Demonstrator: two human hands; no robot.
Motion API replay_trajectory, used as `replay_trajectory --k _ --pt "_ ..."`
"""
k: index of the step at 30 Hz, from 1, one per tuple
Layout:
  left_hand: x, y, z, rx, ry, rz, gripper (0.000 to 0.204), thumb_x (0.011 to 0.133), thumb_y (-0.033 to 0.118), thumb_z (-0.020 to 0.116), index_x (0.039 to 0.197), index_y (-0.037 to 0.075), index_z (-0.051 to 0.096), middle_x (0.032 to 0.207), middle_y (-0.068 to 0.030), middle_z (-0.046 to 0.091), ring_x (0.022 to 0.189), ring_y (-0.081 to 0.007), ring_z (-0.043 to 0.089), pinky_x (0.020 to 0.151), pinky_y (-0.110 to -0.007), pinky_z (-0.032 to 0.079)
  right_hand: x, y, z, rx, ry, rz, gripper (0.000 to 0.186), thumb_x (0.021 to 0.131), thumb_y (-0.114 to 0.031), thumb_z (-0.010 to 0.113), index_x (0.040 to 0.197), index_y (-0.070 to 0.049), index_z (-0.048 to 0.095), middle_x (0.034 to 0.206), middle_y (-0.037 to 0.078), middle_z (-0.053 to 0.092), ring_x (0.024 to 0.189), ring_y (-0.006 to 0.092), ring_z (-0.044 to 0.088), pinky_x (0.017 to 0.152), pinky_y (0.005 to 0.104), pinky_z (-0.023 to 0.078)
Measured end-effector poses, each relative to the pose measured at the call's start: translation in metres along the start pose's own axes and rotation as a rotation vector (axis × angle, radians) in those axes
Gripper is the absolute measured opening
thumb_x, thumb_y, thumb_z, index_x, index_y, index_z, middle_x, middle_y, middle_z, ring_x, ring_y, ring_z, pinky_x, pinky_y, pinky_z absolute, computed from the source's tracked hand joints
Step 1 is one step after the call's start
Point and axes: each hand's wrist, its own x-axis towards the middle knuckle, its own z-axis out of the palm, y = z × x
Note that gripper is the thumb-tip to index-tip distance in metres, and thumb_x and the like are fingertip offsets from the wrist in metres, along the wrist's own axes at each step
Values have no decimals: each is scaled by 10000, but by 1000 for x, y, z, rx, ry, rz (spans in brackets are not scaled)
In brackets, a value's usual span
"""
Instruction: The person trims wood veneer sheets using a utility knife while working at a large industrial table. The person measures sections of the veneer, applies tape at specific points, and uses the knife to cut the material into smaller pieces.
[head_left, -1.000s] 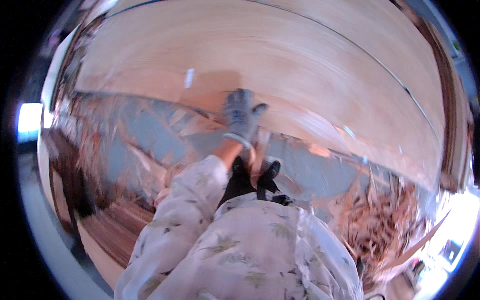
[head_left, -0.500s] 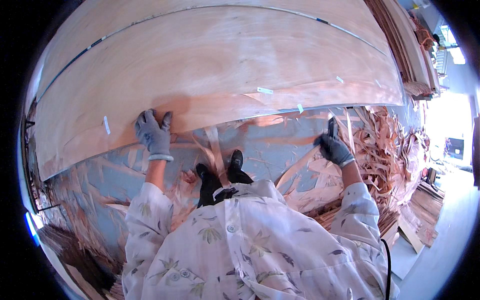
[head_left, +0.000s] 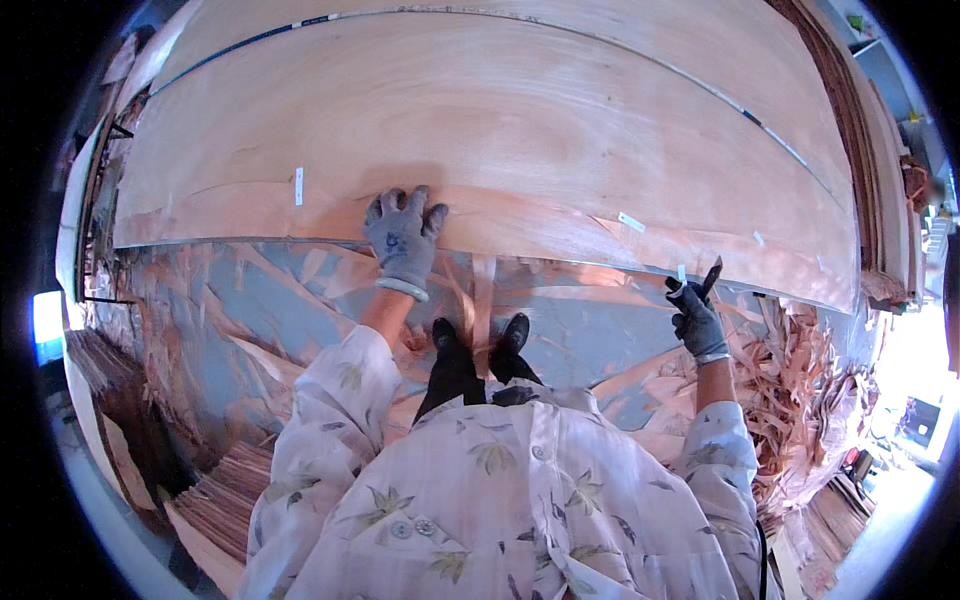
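A broad, pale wooden veneer sheet (head_left: 500, 120) spreads in front of me, with a darker reddish strip of veneer (head_left: 530, 228) along its near edge. My left hand (head_left: 403, 238), in a grey glove, lies on that strip with its fingers spread and nothing in them. At the near edge, farther right, my gloved right hand (head_left: 698, 322) is closed around a dark, pointed tool that looks like a knife (head_left: 713, 274). Its tip points away from me, over the edge. Small white tape pieces (head_left: 630, 222) stick to the veneer, one close to my right hand.
A thin blue-and-white rod (head_left: 600, 38) lies across the far part of the sheet. Veneer scraps (head_left: 640, 375) litter the floor around my shoes (head_left: 515, 330), heaped thickly at right (head_left: 800, 390). Stacked veneer (head_left: 225, 500) stands at lower left, with more sheets (head_left: 850, 150) at far right.
The view has shifted, so the sheet sits differently in the picture. My left hand has moved right along the near edge. My right hand has come up to the edge with its dark tool.
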Motion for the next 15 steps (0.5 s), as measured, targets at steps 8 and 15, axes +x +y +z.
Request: replay_trajectory --k 8,15 --pt "0 0 10 -8 27 52 331 736 376 663 977 151 641 936 -124 558 919 -319 509 778 -449 410 11 5 3 186 23 -13 203 857 -266 615 961 -93 597 747 -21 580 605 67 522 437 196 341" --pt "-3 -5 5 -19 -21 23 292 758 352 631 988 172 635 997 -119 557 958 -320 507 782 -467 400 -23 -15 32 24 35 -29 221 831 -250 631 951 -68 597 720 -7 547 531 57 436 463 188 334"
